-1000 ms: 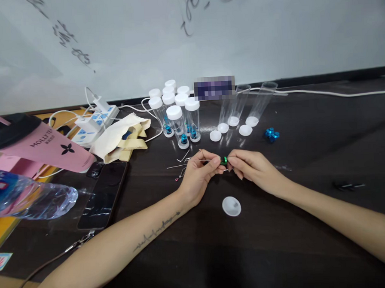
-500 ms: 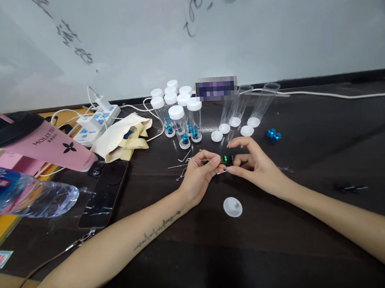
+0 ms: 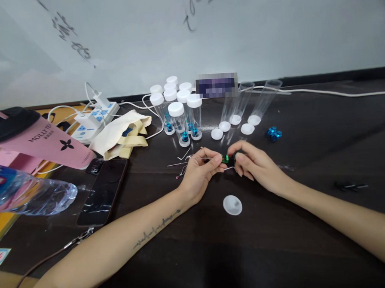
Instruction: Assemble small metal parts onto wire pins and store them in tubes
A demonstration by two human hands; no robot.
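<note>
My left hand (image 3: 200, 171) pinches a thin metal pin (image 3: 203, 159) whose tip points right. My right hand (image 3: 253, 164) is closed on a small green and black bead (image 3: 226, 159), held against the pin between the two hands, just above the dark table (image 3: 281, 242). Several loose metal pins (image 3: 180, 162) lie on the table to the left of my left hand. A white cap (image 3: 232, 204) lies upturned on the table below my hands.
Several white-capped vials with blue beads (image 3: 180, 119) stand behind my hands; open clear tubes (image 3: 245, 100) and loose caps (image 3: 232, 127) lie to their right. Blue beads (image 3: 273, 133), a phone (image 3: 103, 191), a cloth bag (image 3: 122, 134), a pink cup (image 3: 40, 141), a water bottle (image 3: 27, 195) and a power strip (image 3: 94, 117) surround them.
My right hand's fingers, which had opened out over the bead, have closed back on it. The view has shifted slightly; my left hand has stayed put.
</note>
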